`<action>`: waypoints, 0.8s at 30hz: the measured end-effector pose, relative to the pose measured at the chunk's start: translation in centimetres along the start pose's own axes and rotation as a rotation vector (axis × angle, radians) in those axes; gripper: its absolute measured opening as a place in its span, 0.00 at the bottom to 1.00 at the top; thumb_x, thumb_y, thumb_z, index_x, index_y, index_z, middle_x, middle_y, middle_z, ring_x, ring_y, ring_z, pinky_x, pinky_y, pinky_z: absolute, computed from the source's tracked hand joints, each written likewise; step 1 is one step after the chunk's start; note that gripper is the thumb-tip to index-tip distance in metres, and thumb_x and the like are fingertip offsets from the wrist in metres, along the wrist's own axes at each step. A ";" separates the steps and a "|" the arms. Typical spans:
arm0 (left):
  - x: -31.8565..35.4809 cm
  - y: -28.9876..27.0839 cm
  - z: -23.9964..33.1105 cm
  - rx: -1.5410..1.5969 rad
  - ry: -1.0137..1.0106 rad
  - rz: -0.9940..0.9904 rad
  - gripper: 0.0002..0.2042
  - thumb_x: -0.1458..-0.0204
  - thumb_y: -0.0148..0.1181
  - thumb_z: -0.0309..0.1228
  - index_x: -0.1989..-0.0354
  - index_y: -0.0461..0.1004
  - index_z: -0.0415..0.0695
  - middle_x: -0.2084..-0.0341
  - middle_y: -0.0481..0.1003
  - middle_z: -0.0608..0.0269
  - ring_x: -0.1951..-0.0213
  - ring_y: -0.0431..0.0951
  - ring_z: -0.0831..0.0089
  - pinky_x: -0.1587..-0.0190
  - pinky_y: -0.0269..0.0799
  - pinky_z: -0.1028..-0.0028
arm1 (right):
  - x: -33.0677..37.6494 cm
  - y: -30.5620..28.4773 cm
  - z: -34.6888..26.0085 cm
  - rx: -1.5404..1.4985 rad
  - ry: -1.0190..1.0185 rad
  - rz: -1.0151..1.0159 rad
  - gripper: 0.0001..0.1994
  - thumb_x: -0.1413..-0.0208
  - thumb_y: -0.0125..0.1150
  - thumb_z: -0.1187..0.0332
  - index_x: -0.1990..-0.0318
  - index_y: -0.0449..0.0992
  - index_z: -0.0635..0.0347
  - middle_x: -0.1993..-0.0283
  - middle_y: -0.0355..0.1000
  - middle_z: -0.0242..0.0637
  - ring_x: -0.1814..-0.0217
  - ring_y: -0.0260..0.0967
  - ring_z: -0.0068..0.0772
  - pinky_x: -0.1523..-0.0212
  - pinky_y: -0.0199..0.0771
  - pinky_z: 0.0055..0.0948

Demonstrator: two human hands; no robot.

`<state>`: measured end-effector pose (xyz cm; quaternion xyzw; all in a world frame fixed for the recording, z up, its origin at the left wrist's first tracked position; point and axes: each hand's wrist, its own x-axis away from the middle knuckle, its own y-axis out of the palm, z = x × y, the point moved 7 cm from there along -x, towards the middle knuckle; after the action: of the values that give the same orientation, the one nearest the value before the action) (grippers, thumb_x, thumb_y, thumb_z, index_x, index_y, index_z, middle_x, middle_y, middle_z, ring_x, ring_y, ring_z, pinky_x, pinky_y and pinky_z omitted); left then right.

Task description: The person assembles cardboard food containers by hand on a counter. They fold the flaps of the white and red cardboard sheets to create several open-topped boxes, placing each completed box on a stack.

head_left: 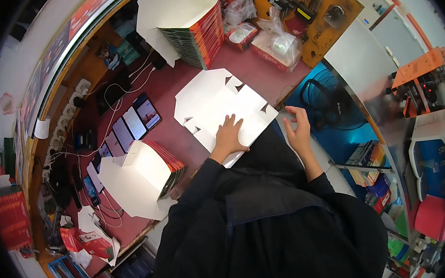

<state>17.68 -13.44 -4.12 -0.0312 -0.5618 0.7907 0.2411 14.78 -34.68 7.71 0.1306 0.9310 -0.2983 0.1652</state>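
Observation:
A flat white die-cut cardboard blank with small notched slots lies on the dark red table, its near edge reaching over my lap. My left hand rests flat on the near part of this blank, fingers spread. To the right of the blank's right corner, my right hand is raised with loosely bent fingers apart and nothing visible in them. Beyond the blank stands a tall stack of cardboard blanks with red and green edges, white side up. A second, lower stack of blanks sits left of my left forearm.
Several phones lie in a row on the table at the left, among white charging cables. Plastic-wrapped packets and padlocks are at the far right. A black fan stands below the table's right edge.

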 end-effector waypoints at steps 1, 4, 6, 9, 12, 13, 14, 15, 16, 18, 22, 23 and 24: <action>-0.3 -0.2 0.0 0.038 0.020 -0.026 0.52 0.79 0.73 0.53 0.38 0.58 0.49 0.35 0.48 0.47 0.33 0.46 0.50 0.39 0.54 0.48 | 0.1 -0.3 0.2 0.016 0.002 0.006 0.14 0.51 0.57 0.74 0.55 0.72 0.60 0.56 0.68 0.40 0.53 0.66 0.37 0.61 0.69 0.30; -0.3 -1.6 -0.4 0.075 0.094 0.051 0.44 0.76 0.72 0.50 0.43 0.67 0.46 0.39 0.57 0.45 0.37 0.56 0.54 0.41 0.59 0.54 | 0.4 -1.3 0.6 0.025 0.009 0.034 0.14 0.51 0.57 0.74 0.55 0.72 0.59 0.56 0.68 0.40 0.53 0.66 0.37 0.61 0.69 0.30; -0.9 -1.5 -2.4 0.387 0.129 -0.113 0.31 0.68 0.69 0.45 0.52 0.74 0.42 0.55 0.73 0.45 0.51 0.73 0.55 0.48 0.68 0.63 | 0.7 -1.1 0.5 0.010 0.007 0.034 0.14 0.51 0.57 0.75 0.55 0.72 0.59 0.56 0.68 0.40 0.53 0.66 0.37 0.61 0.69 0.30; -0.9 -2.2 -2.8 0.448 0.058 -0.090 0.15 0.61 0.65 0.36 0.67 0.79 0.38 0.74 0.78 0.49 0.71 0.79 0.58 0.62 0.73 0.68 | 1.1 -1.5 1.1 0.012 0.026 0.041 0.14 0.52 0.57 0.75 0.55 0.72 0.59 0.57 0.68 0.39 0.53 0.66 0.37 0.62 0.70 0.30; -0.5 -3.1 -2.9 0.354 -0.011 -0.053 0.11 0.62 0.66 0.32 0.72 0.80 0.38 0.79 0.77 0.49 0.75 0.78 0.60 0.67 0.72 0.67 | 1.6 -2.0 1.3 0.023 0.043 0.049 0.14 0.52 0.57 0.75 0.55 0.72 0.59 0.57 0.68 0.40 0.54 0.66 0.37 0.62 0.70 0.30; -0.4 -3.3 -3.4 0.387 -0.040 -0.007 0.11 0.63 0.67 0.32 0.74 0.79 0.37 0.82 0.76 0.51 0.78 0.77 0.63 0.70 0.71 0.68 | 1.7 -2.1 1.2 0.024 0.038 0.053 0.13 0.52 0.57 0.75 0.56 0.72 0.59 0.57 0.68 0.40 0.54 0.67 0.37 0.62 0.70 0.30; -0.3 -3.6 -3.9 0.421 -0.069 0.039 0.11 0.63 0.68 0.32 0.76 0.79 0.37 0.84 0.75 0.53 0.80 0.76 0.66 0.72 0.69 0.70 | 1.8 -2.1 1.1 0.022 0.038 0.055 0.13 0.52 0.57 0.75 0.56 0.72 0.59 0.57 0.68 0.40 0.54 0.67 0.37 0.62 0.70 0.30; -0.3 -3.6 -4.2 0.419 -0.069 0.040 0.11 0.63 0.68 0.32 0.76 0.79 0.37 0.84 0.75 0.53 0.80 0.76 0.66 0.72 0.69 0.70 | 1.8 -1.9 1.1 0.011 0.044 0.045 0.13 0.52 0.57 0.75 0.56 0.73 0.59 0.57 0.68 0.39 0.54 0.67 0.37 0.61 0.70 0.30; -0.4 -3.5 -4.8 0.491 -0.087 0.034 0.11 0.64 0.69 0.33 0.79 0.78 0.37 0.86 0.74 0.57 0.82 0.73 0.71 0.75 0.67 0.73 | 1.9 -1.7 1.0 -0.001 0.048 0.034 0.13 0.52 0.58 0.75 0.56 0.73 0.58 0.57 0.68 0.39 0.55 0.67 0.37 0.61 0.70 0.30; -0.3 -3.2 -5.7 0.560 -0.107 0.032 0.12 0.64 0.70 0.34 0.82 0.76 0.37 0.89 0.72 0.61 0.85 0.70 0.76 0.77 0.65 0.75 | 2.1 -1.2 0.8 -0.022 0.059 0.015 0.13 0.52 0.58 0.76 0.57 0.73 0.59 0.57 0.68 0.40 0.55 0.67 0.39 0.60 0.70 0.31; -0.1 -2.9 -5.5 0.731 -0.111 -0.034 0.15 0.58 0.68 0.37 0.84 0.74 0.37 0.91 0.68 0.70 0.86 0.62 0.83 0.79 0.59 0.78 | 2.4 1.6 -0.4 -0.016 -0.029 -0.108 0.12 0.54 0.58 0.77 0.59 0.73 0.61 0.57 0.68 0.43 0.54 0.66 0.45 0.55 0.68 0.34; 0.0 -2.8 -5.5 0.825 -0.168 -0.059 0.15 0.55 0.66 0.37 0.83 0.75 0.36 0.91 0.67 0.71 0.86 0.61 0.83 0.80 0.57 0.77 | 2.4 2.7 -1.6 0.042 -0.157 -0.135 0.12 0.55 0.58 0.77 0.60 0.73 0.61 0.58 0.68 0.44 0.52 0.65 0.48 0.52 0.66 0.36; 0.2 -3.0 -5.2 0.821 -0.166 -0.057 0.15 0.55 0.66 0.37 0.83 0.75 0.36 0.91 0.67 0.71 0.86 0.61 0.83 0.80 0.57 0.77 | 2.7 3.7 -2.4 0.018 -0.207 -0.176 0.13 0.56 0.58 0.78 0.60 0.73 0.60 0.57 0.69 0.44 0.51 0.65 0.47 0.51 0.66 0.37</action>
<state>20.20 -8.03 -3.29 0.1469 -0.2181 0.9419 0.2091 13.06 -29.92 6.61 0.0184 0.9139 -0.3321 0.2326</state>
